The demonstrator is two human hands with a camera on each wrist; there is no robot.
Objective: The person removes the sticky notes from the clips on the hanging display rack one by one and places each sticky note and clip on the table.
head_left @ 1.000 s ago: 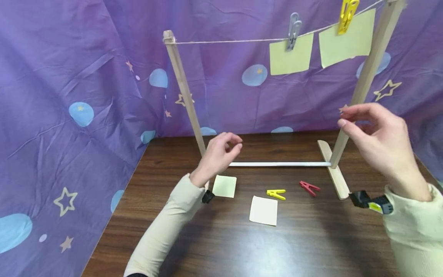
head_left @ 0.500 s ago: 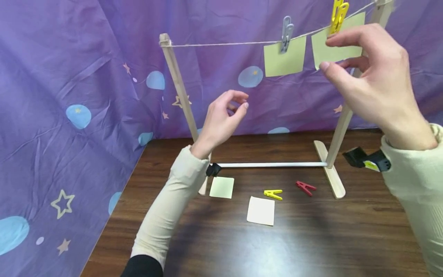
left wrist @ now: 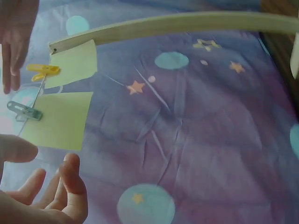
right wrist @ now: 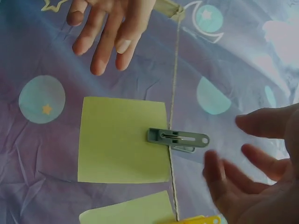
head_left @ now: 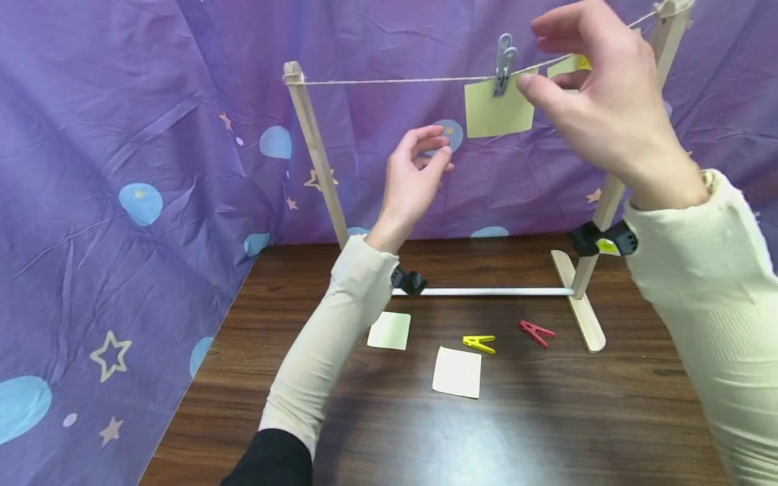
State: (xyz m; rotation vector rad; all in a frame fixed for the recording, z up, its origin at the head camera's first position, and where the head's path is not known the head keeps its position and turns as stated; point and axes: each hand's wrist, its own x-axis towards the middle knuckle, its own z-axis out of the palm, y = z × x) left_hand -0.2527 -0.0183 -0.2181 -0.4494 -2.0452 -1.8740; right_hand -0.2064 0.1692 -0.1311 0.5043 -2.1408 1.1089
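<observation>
Since the left hand (head_left: 416, 169) and right hand (head_left: 614, 101), fingers parted, held nothing, squeezing the grey plastic clothespin (head_left: 503, 66) could have dropped the square yellow-green paper note (head_left: 498, 115) hanging above the tabletop (head_left: 559, 418) near its far edge.

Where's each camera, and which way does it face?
Head: worn on the head, facing forward and down over the table; left hand, right hand, sleeves show.
Left wrist: on that wrist, facing the curtain and hanging notes; left hand lower left, right hand upper left.
Right wrist: on that wrist, facing the gray clip; right hand at right, left hand at top.
Shared: both wrist views show the gray clip and both hands.
</observation>
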